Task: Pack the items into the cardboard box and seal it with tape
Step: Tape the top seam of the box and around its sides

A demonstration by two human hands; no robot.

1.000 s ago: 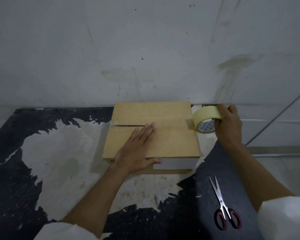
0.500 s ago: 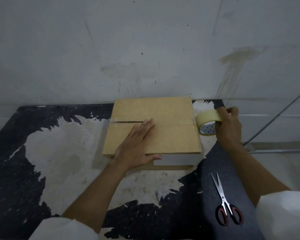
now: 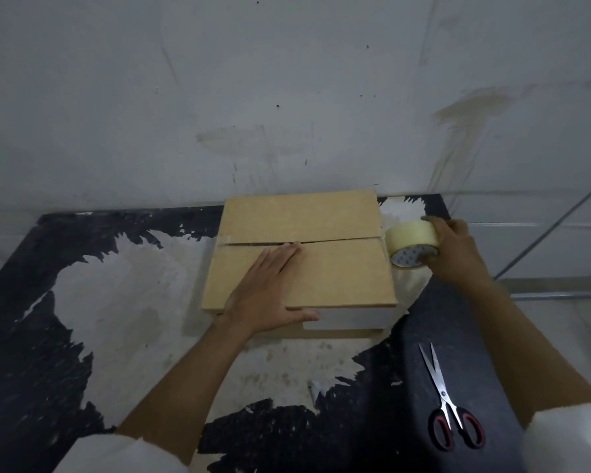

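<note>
A flat cardboard box (image 3: 338, 274) lies on the worn table against the wall, its two top flaps closed with a seam across the middle. Clear tape runs along the seam from the left edge to the right edge. My left hand (image 3: 270, 295) rests flat on the near flap, fingertips at the seam, thumb over the front edge. Just past the box's right edge, my right hand (image 3: 458, 250) grips a roll of pale yellow tape (image 3: 411, 242), which is lowered beside the box's right side.
Red-handled scissors (image 3: 447, 407) lie on the black patch of the table at the near right. The table (image 3: 116, 302) has peeling black and white areas. A grey wall (image 3: 287, 97) stands right behind the box.
My right hand has carried the tape roll down a little beside the box's right edge. My left hand stays pressed on the near flap. The view has shifted slightly.
</note>
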